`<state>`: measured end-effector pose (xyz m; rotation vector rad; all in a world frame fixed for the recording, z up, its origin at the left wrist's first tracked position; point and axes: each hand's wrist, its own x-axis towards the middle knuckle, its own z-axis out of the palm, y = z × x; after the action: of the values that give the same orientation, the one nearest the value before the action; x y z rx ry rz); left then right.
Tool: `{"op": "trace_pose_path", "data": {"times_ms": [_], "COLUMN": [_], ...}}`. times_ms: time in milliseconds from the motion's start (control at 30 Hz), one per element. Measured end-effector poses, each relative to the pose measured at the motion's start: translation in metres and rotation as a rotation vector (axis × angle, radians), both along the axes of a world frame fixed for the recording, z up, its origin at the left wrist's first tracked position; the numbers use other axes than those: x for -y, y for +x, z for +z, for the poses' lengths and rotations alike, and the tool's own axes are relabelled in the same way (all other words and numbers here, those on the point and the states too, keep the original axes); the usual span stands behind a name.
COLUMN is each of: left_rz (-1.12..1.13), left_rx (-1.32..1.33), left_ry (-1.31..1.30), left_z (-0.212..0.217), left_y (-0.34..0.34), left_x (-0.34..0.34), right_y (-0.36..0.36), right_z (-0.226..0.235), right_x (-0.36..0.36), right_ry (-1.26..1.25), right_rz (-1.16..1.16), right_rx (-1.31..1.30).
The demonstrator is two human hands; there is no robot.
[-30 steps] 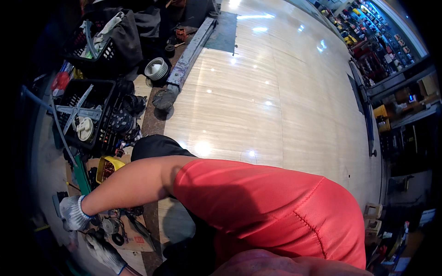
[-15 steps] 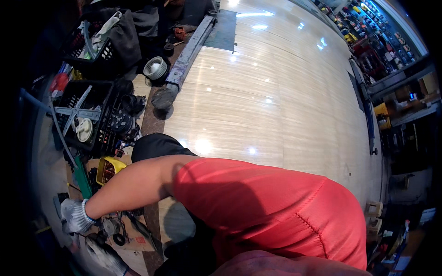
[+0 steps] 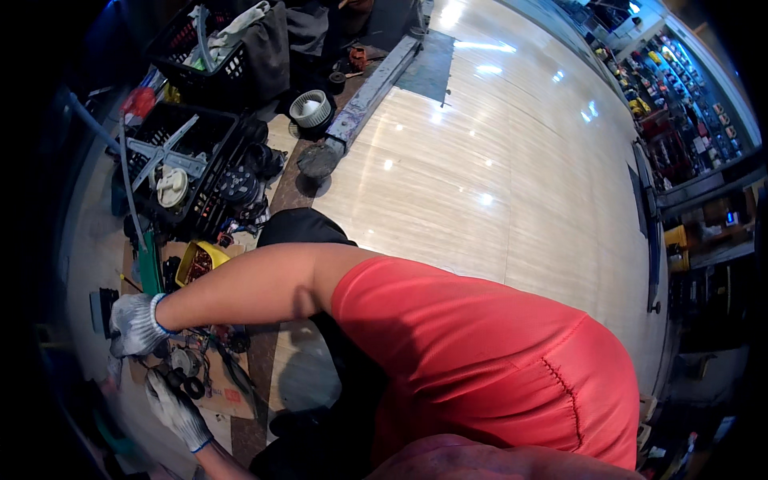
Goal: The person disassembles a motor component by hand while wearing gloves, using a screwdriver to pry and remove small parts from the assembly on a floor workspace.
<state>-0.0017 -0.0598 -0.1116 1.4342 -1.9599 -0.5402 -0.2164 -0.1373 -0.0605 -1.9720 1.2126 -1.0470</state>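
Both white-gloved hands have crept lower: left hand (image 3: 178, 411) and right hand (image 3: 136, 324) curl over small dark round parts (image 3: 190, 370) (grip unclear), sorting unfinished.

A flat piece of brown cardboard (image 3: 228, 392) lies on the floor at the lower left, with a small red label (image 3: 233, 394) on it, and small dark parts rest on its upper edge. Far off at the upper right, store shelves (image 3: 680, 88) carry rows of small packages in red, yellow and blue, too small to tell apart. At the right edge a small bluish lit screen (image 3: 730, 218) stands near a yellow box-like package (image 3: 676, 238).
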Motion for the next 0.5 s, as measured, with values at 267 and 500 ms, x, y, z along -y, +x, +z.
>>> {"op": "trace_pose_path", "data": {"times_ms": [267,500], "left_rz": [0.098,-0.107], "left_rx": [0.103,0.681], "left_ry": [0.154,0.327], "left_z": [0.031,0.05], "left_y": [-0.001,-0.004], "left_x": [-0.025,-0.014], "right_y": [-0.01,-0.059], "right_z": [0.013,0.069], "right_x": [0.002,-0.022], "right_ry": [-0.156,0.02], "right_rz": [0.04,-0.373], "right_rx": [-0.34,-0.343]}}
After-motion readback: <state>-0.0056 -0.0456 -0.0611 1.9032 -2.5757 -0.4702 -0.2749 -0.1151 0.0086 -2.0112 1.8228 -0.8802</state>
